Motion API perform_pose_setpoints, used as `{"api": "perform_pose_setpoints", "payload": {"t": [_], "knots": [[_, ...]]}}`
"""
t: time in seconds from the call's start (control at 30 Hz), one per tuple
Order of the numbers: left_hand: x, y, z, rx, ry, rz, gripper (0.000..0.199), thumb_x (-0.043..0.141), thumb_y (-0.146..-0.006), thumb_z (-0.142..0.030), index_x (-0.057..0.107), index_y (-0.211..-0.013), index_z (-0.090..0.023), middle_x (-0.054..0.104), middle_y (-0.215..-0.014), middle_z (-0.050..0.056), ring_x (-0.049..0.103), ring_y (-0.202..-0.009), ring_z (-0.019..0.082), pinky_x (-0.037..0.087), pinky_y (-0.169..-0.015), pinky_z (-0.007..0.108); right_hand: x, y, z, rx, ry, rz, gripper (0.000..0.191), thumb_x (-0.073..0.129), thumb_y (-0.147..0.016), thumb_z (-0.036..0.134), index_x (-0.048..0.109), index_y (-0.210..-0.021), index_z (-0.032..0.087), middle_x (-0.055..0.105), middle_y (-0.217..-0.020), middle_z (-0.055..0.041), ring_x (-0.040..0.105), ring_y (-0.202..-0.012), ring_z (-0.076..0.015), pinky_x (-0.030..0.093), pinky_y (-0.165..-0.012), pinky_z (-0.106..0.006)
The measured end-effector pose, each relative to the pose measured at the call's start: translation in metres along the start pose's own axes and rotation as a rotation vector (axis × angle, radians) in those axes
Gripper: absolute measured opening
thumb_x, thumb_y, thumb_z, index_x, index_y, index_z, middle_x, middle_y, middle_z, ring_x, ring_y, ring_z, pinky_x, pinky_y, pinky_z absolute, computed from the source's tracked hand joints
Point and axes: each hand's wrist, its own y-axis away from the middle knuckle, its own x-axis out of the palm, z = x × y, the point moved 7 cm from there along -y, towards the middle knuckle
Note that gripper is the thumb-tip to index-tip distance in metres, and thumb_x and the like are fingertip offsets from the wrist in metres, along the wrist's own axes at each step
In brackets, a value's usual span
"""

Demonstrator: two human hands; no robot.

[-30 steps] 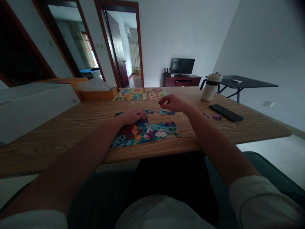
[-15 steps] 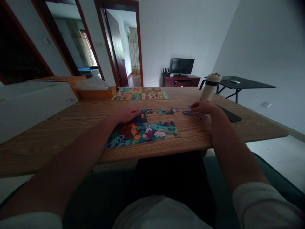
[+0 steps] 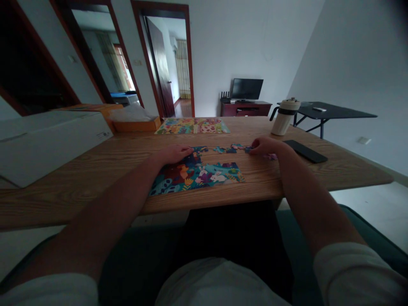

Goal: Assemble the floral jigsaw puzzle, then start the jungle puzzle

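2 hands [image 3: 174, 154] [image 3: 266, 146] on jigsaw puzzle [image 3: 196, 174], loose pieces [image 3: 228, 149]

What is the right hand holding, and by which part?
The right hand has its fingertips at a jigsaw piece; whether it grips it cannot be told.

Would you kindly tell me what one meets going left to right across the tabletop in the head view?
White cardboard box, partly assembled jigsaw puzzle, right hand, black smartphone.
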Motion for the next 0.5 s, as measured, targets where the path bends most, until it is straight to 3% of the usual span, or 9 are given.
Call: {"api": "perform_pose_setpoints", "payload": {"t": [0.17,0.27,0.37,0.5], "knots": [[-0.001,0.001,-0.004,-0.001,-0.001,-0.003,0.066,0.026,-0.102,-0.062,0.069,-0.136,-0.026,0.067,-0.143,0.005,0.06,-0.132,0.026,0.041,-0.114,0.034,-0.017,-0.003,0.023,-0.117,-0.063,-0.224,0.034,0.086,-0.076,0.038,0.073,-0.099,0.016,0.077,-0.103,-0.0154,0.071,-0.09,-0.0268,0.057,-0.083,-0.039],[0.001,0.0,-0.003,-0.003,-0.012,0.006,0.066,0.026,-0.102,-0.063,0.07,-0.135,-0.025,0.068,-0.142,0.006,0.061,-0.129,0.025,0.042,-0.112,0.033,-0.029,0.001,0.058,-0.184,-0.299,-0.306,0.033,0.081,-0.082,0.047,0.069,-0.093,0.018,0.076,-0.098,-0.0145,0.07,-0.089,-0.0253,0.057,-0.082,-0.038],[0.002,0.0,-0.004,0.005,-0.014,0.015,0.068,0.027,-0.102,-0.063,0.07,-0.134,-0.021,0.068,-0.141,0.008,0.062,-0.127,0.025,0.043,-0.111,0.033,-0.013,0.0,0.113,-0.283,-0.717,-0.17,0.035,0.062,-0.096,0.056,0.066,-0.099,0.021,0.076,-0.102,-0.0122,0.072,-0.091,-0.0216,0.058,-0.08,-0.033],[0.004,0.002,-0.006,0.027,0.006,0.039,0.063,0.029,-0.102,-0.061,0.07,-0.132,-0.023,0.071,-0.136,0.007,0.066,-0.121,0.025,0.046,-0.109,0.033,0.049,-0.006,0.181,-0.293,-0.974,0.241,0.031,0.054,-0.098,0.049,0.068,-0.104,0.023,0.075,-0.108,-0.0104,0.071,-0.09,-0.0208,0.058,-0.07,-0.028]]}}
